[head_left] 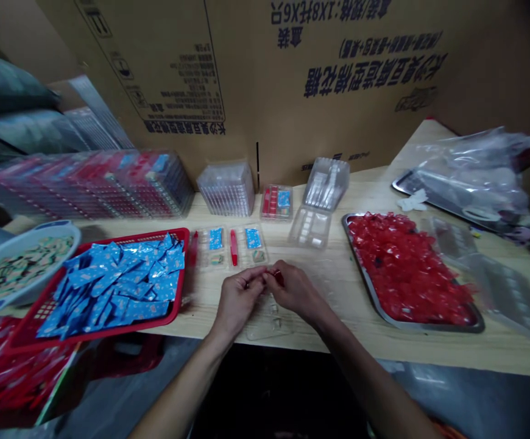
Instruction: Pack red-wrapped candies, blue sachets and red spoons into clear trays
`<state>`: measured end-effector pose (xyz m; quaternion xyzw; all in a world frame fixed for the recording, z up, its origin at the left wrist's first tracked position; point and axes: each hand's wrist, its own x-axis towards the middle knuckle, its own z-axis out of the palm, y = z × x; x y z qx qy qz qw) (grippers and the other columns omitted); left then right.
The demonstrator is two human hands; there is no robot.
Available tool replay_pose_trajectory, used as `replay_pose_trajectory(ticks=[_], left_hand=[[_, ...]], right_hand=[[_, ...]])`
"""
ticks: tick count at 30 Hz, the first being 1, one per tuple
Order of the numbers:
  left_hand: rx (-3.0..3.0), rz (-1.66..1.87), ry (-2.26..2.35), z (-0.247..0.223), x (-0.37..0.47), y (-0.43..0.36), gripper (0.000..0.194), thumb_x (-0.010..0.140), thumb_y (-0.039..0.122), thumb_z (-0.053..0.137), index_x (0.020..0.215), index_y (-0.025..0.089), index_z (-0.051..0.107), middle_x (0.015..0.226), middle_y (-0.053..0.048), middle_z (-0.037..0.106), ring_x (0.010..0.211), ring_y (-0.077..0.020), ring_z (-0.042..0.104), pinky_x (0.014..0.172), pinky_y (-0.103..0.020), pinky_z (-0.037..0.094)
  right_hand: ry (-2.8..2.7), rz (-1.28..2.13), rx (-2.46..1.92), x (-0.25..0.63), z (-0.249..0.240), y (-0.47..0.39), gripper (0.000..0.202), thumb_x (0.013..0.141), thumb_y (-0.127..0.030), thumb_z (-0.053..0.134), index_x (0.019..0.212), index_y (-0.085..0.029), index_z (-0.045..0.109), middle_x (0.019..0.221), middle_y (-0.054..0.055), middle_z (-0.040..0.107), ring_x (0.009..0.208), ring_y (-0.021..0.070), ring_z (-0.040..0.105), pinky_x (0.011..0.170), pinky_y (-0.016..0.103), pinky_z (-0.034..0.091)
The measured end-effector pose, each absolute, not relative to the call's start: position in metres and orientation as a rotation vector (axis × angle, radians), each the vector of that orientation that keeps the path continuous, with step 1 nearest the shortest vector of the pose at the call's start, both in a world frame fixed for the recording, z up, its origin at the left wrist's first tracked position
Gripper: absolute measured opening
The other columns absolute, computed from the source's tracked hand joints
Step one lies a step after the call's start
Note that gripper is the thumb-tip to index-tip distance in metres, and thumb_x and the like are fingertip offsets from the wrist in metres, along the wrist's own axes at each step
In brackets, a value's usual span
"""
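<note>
Near the front edge of the wooden table (338,332), my left hand (240,299) and my right hand (292,289) meet fingertip to fingertip. Between them is a small red piece (278,277), pinched in my right hand. The fingers of my left hand are closed beside it, and what they hold is hidden. Below the hands lies a clear plastic tray (269,326). Just behind them are two clear trays, each with a blue packet (253,238), a red stick (234,247) and a small patterned piece (258,256).
A red basket (180,299) of blue packets and a bowl (77,235) stand left. A metal tray (374,299) of red pieces is right. Stacked clear trays (226,189), a filled tray (276,203) and an open clear case (313,225) line the back before a large carton (265,79).
</note>
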<state>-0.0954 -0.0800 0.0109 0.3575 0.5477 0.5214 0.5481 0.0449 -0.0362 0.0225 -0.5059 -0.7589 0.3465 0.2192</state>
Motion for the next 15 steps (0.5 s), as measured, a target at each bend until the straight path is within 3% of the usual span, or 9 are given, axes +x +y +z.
replay_pose_trajectory(ticks=[7,11,15], left_hand=[[0.967,1.291,1.442,0.01,-0.097,-0.081,0.03,0.08,0.029,0.067,0.106,0.017,0.077,0.092,-0.004,0.078,0.075,-0.0161,0.07,0.071,-0.025,0.055],[1.107,1.296,1.473,0.009,-0.094,-0.082,0.027,0.082,0.027,0.064,0.105,0.019,0.078,0.1,-0.005,0.078,0.089,-0.0198,0.072,0.083,-0.031,0.057],[1.302,1.308,1.556,0.009,-0.091,-0.084,0.026,0.083,0.022,0.06,0.103,0.022,0.078,0.102,-0.004,0.078,0.094,-0.0199,0.071,0.089,-0.032,0.055]], right_hand=[[-2.141,1.02,-1.381,0.042,0.022,-0.031,0.009,0.089,-0.022,0.057,0.087,-0.015,0.062,0.079,0.005,0.067,0.069,0.0143,0.056,0.064,0.025,0.038],[-2.091,1.063,-1.498,0.04,0.024,-0.027,0.009,0.087,-0.019,0.055,0.086,-0.014,0.063,0.077,0.005,0.067,0.067,0.0137,0.054,0.062,0.025,0.036],[-2.007,1.217,-1.524,0.039,0.028,-0.025,0.009,0.083,-0.016,0.052,0.078,-0.016,0.06,0.064,0.0,0.059,0.058,0.012,0.051,0.055,0.024,0.033]])
